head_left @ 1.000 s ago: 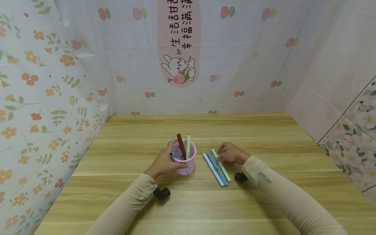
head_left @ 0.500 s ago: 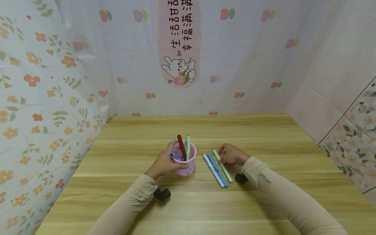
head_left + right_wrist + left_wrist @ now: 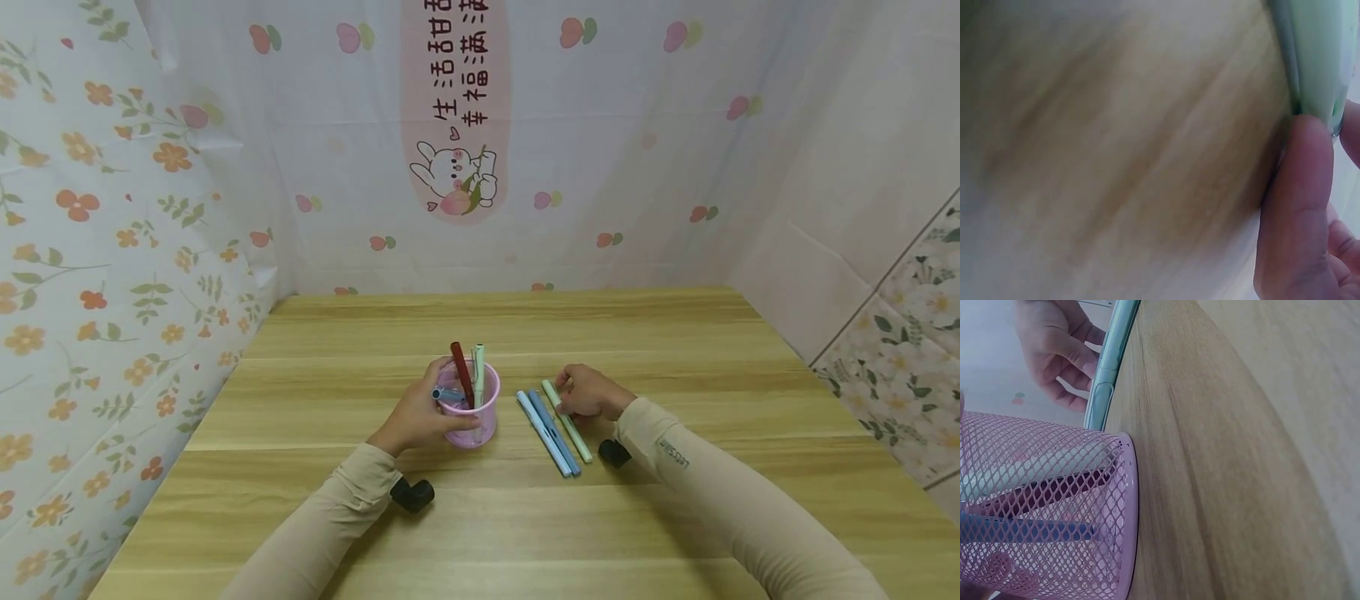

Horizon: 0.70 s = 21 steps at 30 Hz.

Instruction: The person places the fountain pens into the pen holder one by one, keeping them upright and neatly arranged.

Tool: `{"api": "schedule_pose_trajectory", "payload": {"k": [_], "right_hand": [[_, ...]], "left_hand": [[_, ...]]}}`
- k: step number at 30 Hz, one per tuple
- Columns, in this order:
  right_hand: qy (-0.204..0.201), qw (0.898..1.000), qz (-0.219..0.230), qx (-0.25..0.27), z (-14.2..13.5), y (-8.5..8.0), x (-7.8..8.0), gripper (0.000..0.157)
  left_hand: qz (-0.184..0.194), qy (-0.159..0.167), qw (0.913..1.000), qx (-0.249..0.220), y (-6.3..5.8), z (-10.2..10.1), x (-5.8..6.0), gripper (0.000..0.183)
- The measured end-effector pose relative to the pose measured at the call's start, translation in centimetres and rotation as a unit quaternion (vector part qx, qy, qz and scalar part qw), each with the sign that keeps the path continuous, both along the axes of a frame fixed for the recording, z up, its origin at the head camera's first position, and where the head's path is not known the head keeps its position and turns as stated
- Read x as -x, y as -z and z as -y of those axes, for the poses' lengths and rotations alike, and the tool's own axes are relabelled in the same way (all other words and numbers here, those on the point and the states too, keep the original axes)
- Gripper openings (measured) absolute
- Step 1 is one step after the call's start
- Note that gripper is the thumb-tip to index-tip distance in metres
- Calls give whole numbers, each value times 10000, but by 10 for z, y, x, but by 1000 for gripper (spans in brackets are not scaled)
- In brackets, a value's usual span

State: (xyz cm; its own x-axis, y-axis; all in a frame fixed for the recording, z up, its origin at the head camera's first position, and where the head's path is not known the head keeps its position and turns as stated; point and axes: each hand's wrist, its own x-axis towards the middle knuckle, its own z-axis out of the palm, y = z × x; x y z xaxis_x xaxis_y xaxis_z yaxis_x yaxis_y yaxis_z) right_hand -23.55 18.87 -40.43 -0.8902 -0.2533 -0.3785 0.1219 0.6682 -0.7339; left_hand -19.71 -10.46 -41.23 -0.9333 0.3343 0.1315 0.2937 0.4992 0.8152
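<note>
My left hand (image 3: 416, 417) grips a pink mesh pen holder (image 3: 487, 425) from its left side, thumb across the front. Inside lean a dark red pen (image 3: 462, 375), a pale green pen (image 3: 480, 373) and a blue pen (image 3: 450, 395), whose lower parts show through the mesh in the left wrist view. To the right, my right hand (image 3: 596, 393) pinches a light green pen (image 3: 576, 437) near its upper end; the right wrist view has the thumb (image 3: 1297, 194) against that pen. Close to its left lie a light blue pen (image 3: 545, 435) and a darker blue pen (image 3: 558, 433), side by side.
All of this is on a wood-grain table (image 3: 480, 533). A white printed cloth (image 3: 337, 167) hangs behind the far edge, and a floral cloth (image 3: 112, 250) stands along the left. Small black devices (image 3: 412, 495) are strapped at both wrists.
My right hand has closed on the light green pen and drawn it slightly right, widening the gap to the blue pens. My left hand and the pen holder stay put.
</note>
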Motion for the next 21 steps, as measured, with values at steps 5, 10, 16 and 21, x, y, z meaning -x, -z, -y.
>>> {"api": "schedule_pose_trajectory", "payload": {"k": [5, 10, 16, 21], "right_hand": [[-77, 9996, -100, -267, 3, -1, 1, 38], [-68, 9993, -109, -345, 5, -3, 0, 41], [-162, 9980, -310, -528, 6, -1, 0, 45], [-146, 9986, -258, -438, 5, 0, 0, 47]], "left_hand": [[61, -17, 10000, -9, 0, 0, 0, 99], [98, -76, 9999, 1, -1, 1, 0, 100], [78, -92, 9999, 28, -1, 1, 0, 101], [71, -85, 9999, 26, -1, 0, 0, 100]]}}
